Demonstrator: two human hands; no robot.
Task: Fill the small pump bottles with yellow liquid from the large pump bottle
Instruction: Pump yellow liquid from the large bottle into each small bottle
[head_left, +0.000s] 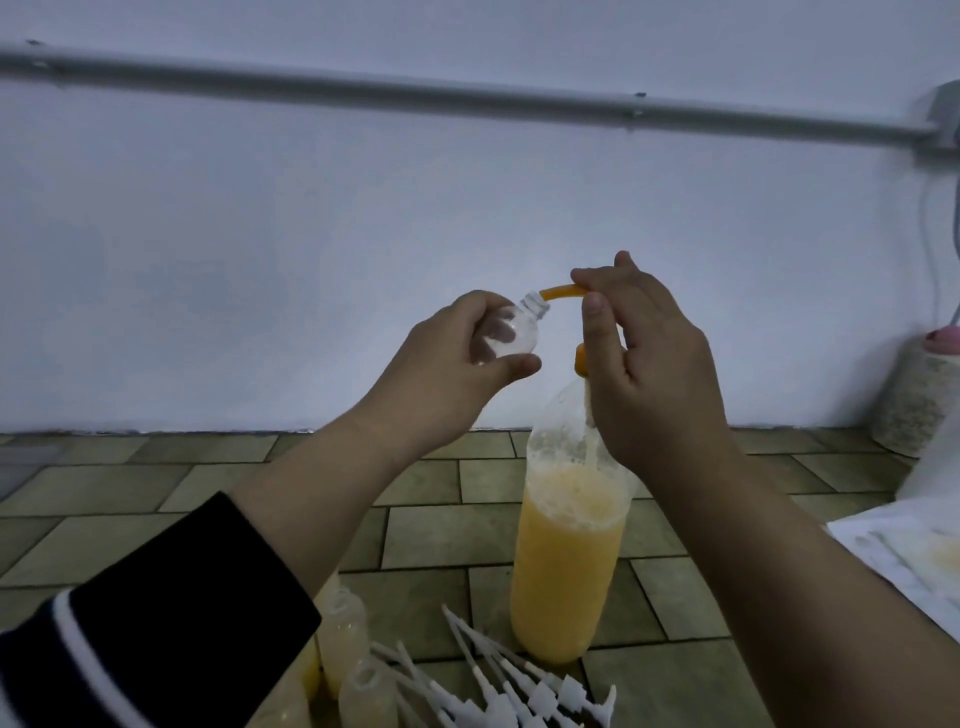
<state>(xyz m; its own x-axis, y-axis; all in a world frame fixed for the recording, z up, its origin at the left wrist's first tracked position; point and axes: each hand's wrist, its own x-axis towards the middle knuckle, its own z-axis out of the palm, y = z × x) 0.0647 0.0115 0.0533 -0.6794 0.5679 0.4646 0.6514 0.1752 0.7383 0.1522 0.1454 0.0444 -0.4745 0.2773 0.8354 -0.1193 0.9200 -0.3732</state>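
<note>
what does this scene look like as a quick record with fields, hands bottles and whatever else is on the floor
left hand: holds small clear bottle, tilted, looks empty
right hand: pinches orange spout of large bottle
spout tip: at the small bottle's open neck
large bottle: upright on tiled floor, yellow liquid, foam on top
other small bottles: lower left, uncapped, some with yellow liquid
white pump tops: loose pile in front of large bottle

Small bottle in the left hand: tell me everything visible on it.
The small bottle is clear plastic, uncapped, with a threaded neck, and looks empty. It is tilted, mouth up and to the right, held in the air by the left hand. The orange spout of the large pump bottle meets its mouth.
</note>
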